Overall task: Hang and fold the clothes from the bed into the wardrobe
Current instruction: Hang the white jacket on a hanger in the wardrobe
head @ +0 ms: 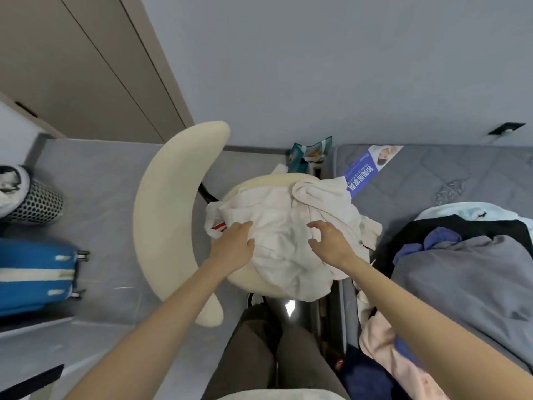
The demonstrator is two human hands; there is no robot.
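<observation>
A crumpled white garment (pixel 284 229) lies heaped on the round seat of a cream chair (pixel 164 203). My left hand (pixel 235 245) rests on its left side, fingers pressed into the cloth near a red mark. Just above the garment's right part hovers my right hand (pixel 328 239), its fingers spread and curled, holding nothing. On the bed (pixel 450 174) to the right sits a pile of clothes: a grey garment (pixel 467 281), a black one (pixel 461 226), a blue-purple piece (pixel 438 239) and a pink one (pixel 383 345). The beige wardrobe doors (pixel 95 67) are shut at the upper left.
A blue suitcase (pixel 34 278) lies on the floor at the left, with a mesh bin (pixel 34 202) behind it. A teal bag (pixel 305 154) stands between chair and bed. A blue leaflet (pixel 366 168) lies on the mattress. My legs are below the chair.
</observation>
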